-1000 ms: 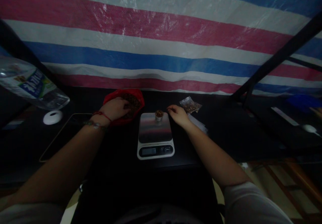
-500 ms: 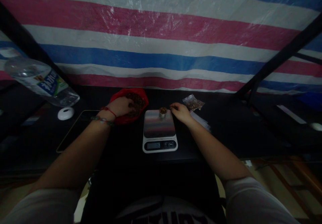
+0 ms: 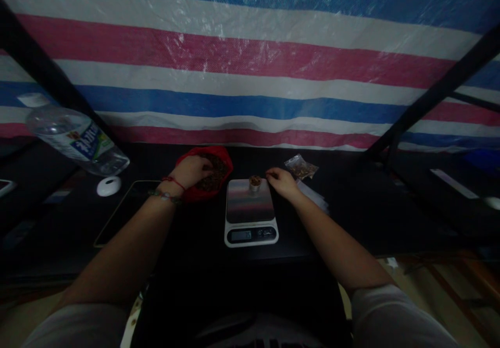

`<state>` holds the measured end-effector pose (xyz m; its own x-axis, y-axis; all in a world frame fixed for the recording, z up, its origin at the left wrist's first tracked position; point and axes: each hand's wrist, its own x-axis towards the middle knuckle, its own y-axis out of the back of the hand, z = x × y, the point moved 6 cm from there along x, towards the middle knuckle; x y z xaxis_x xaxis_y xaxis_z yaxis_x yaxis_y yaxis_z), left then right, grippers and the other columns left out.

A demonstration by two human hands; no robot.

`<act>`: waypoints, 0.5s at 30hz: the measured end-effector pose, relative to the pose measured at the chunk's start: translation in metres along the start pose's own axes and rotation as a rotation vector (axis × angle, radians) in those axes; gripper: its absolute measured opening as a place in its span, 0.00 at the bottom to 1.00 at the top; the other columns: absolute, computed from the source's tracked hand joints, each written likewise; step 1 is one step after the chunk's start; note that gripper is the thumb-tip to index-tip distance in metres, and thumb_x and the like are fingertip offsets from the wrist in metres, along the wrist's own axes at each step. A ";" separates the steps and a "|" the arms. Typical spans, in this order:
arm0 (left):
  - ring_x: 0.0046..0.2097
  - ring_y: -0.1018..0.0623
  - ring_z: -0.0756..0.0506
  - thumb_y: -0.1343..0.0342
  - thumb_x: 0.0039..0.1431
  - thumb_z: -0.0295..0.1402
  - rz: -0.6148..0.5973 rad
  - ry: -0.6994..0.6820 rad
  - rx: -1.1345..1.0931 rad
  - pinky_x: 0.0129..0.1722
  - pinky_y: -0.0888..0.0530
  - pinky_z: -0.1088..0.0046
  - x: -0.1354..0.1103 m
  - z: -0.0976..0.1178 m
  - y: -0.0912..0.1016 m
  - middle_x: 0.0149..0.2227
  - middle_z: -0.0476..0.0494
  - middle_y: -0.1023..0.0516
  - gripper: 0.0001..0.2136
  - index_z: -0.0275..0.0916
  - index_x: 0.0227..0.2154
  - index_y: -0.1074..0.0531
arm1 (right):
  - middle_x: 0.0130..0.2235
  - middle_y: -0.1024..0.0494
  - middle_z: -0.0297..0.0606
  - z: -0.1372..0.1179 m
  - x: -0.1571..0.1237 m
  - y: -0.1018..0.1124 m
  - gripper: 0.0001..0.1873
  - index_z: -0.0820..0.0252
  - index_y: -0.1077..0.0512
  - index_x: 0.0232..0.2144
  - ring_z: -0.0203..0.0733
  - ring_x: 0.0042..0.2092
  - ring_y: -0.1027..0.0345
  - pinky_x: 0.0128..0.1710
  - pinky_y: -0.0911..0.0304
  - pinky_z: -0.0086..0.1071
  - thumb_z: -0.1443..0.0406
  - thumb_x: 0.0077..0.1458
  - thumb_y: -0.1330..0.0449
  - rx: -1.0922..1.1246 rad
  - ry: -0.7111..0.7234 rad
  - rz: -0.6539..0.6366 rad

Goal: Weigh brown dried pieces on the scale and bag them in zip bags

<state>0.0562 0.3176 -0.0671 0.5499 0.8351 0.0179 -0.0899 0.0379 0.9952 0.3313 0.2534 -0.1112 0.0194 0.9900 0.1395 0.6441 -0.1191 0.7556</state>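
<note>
My left hand (image 3: 194, 171) reaches into a red bag (image 3: 191, 196) filled with small brown dried pieces (image 3: 215, 173). Its fingers are curled down among the pieces, with the tips partly hidden. Right of the bag lies a white kitchen scale (image 3: 250, 204) with a shiny plate and a lit display too blurred to read surely. A small metal cup (image 3: 255, 184) of brown pieces stands at the plate's back edge. Just right of that cup, my right hand (image 3: 282, 181) rests with thumb and fingers drawn together; what they hold, if anything, cannot be made out.
Behind my right hand lies a clear zip bag (image 3: 300, 167) of brown pieces, with flat empty bags (image 3: 312, 194) nearer. On the left are a tablet-like dark panel (image 3: 127, 210), a white rounded object (image 3: 109, 186) and a tilted plastic bottle (image 3: 78, 134). A striped tarp (image 3: 250, 61) hangs behind.
The whole scene sits slightly lower in view as my head tilts up. My left hand stays in the red bag, and my right hand stays beside the cup.
</note>
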 end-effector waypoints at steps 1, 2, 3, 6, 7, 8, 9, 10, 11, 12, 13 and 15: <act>0.46 0.24 0.43 0.50 0.57 0.37 0.009 -0.002 0.011 0.49 0.31 0.70 0.000 0.001 0.002 0.45 0.44 0.21 0.14 0.40 0.42 0.24 | 0.40 0.21 0.40 0.000 0.000 0.000 0.11 0.60 0.25 0.38 0.41 0.41 0.28 0.43 0.35 0.33 0.67 0.55 0.45 -0.001 -0.001 0.002; 0.46 0.24 0.43 0.50 0.57 0.36 0.026 -0.003 0.018 0.49 0.32 0.70 -0.001 0.001 0.003 0.45 0.44 0.22 0.14 0.40 0.42 0.24 | 0.40 0.21 0.40 0.000 0.000 0.000 0.11 0.60 0.25 0.38 0.41 0.41 0.28 0.43 0.35 0.33 0.67 0.54 0.44 -0.002 -0.002 0.007; 0.47 0.24 0.43 0.50 0.57 0.35 0.046 -0.011 0.023 0.50 0.32 0.69 -0.001 0.002 0.005 0.45 0.44 0.22 0.14 0.40 0.42 0.24 | 0.40 0.21 0.40 0.000 0.000 0.000 0.11 0.60 0.25 0.38 0.41 0.41 0.28 0.43 0.35 0.33 0.67 0.54 0.44 -0.002 -0.002 0.012; 0.48 0.25 0.43 0.52 0.56 0.31 0.102 -0.047 0.016 0.52 0.32 0.69 0.000 0.003 0.007 0.46 0.43 0.22 0.14 0.39 0.41 0.24 | 0.39 0.21 0.39 0.002 -0.001 0.000 0.10 0.60 0.25 0.38 0.41 0.40 0.28 0.42 0.35 0.33 0.67 0.54 0.44 0.013 -0.008 0.023; 0.48 0.26 0.43 0.52 0.56 0.30 0.111 -0.057 0.012 0.52 0.32 0.69 0.000 0.003 0.006 0.46 0.43 0.22 0.14 0.39 0.41 0.24 | 0.39 0.21 0.39 0.002 -0.001 0.000 0.10 0.60 0.25 0.38 0.41 0.40 0.27 0.42 0.35 0.33 0.67 0.54 0.44 0.021 -0.010 0.023; 0.48 0.26 0.43 0.52 0.56 0.30 0.116 -0.064 0.008 0.52 0.32 0.68 0.001 0.004 0.005 0.46 0.43 0.22 0.14 0.39 0.40 0.24 | 0.39 0.21 0.39 0.003 0.000 0.000 0.10 0.60 0.25 0.38 0.41 0.40 0.27 0.42 0.35 0.33 0.67 0.54 0.44 0.029 -0.013 0.024; 0.48 0.26 0.43 0.53 0.56 0.30 0.117 -0.070 0.004 0.52 0.32 0.68 0.002 0.004 0.004 0.45 0.43 0.23 0.14 0.39 0.39 0.24 | 0.39 0.21 0.39 0.004 0.000 0.000 0.10 0.60 0.25 0.38 0.41 0.40 0.28 0.42 0.35 0.33 0.67 0.54 0.44 0.035 -0.015 0.024; 0.48 0.26 0.43 0.53 0.56 0.30 0.121 -0.074 -0.002 0.53 0.32 0.68 0.002 0.005 0.002 0.45 0.43 0.23 0.14 0.38 0.39 0.24 | 0.39 0.21 0.39 0.004 0.000 -0.001 0.10 0.60 0.25 0.37 0.41 0.40 0.28 0.42 0.35 0.33 0.67 0.54 0.44 0.040 -0.015 0.026; 0.48 0.26 0.42 0.53 0.56 0.30 0.125 -0.076 -0.007 0.53 0.33 0.68 0.003 0.006 0.001 0.45 0.43 0.23 0.14 0.38 0.39 0.24 | 0.40 0.21 0.39 0.005 0.001 -0.001 0.10 0.59 0.24 0.37 0.41 0.41 0.28 0.43 0.35 0.33 0.67 0.53 0.44 0.046 -0.012 0.028; 0.48 0.26 0.42 0.53 0.57 0.30 0.129 -0.078 -0.013 0.53 0.33 0.68 0.003 0.007 0.000 0.45 0.42 0.23 0.14 0.37 0.40 0.24 | 0.40 0.21 0.39 0.006 0.001 -0.001 0.10 0.60 0.24 0.37 0.41 0.41 0.28 0.43 0.35 0.33 0.67 0.53 0.44 0.053 -0.010 0.030; 0.48 0.26 0.42 0.54 0.58 0.30 0.133 -0.079 -0.019 0.53 0.33 0.67 0.003 0.009 -0.002 0.45 0.42 0.23 0.14 0.37 0.41 0.24 | 0.40 0.21 0.39 0.007 0.002 -0.001 0.10 0.60 0.24 0.37 0.41 0.41 0.28 0.43 0.35 0.33 0.67 0.53 0.44 0.059 -0.012 0.034; 0.49 0.26 0.42 0.55 0.59 0.31 0.141 -0.093 -0.029 0.54 0.34 0.67 0.003 0.012 -0.003 0.46 0.41 0.23 0.15 0.36 0.42 0.25 | 0.39 0.21 0.38 0.010 0.003 -0.002 0.10 0.59 0.24 0.37 0.41 0.40 0.28 0.43 0.35 0.33 0.67 0.53 0.44 0.076 -0.021 0.040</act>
<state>0.0680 0.3139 -0.0693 0.6041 0.7792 0.1672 -0.1947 -0.0592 0.9791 0.3380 0.2573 -0.1185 0.0613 0.9861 0.1546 0.6987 -0.1530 0.6989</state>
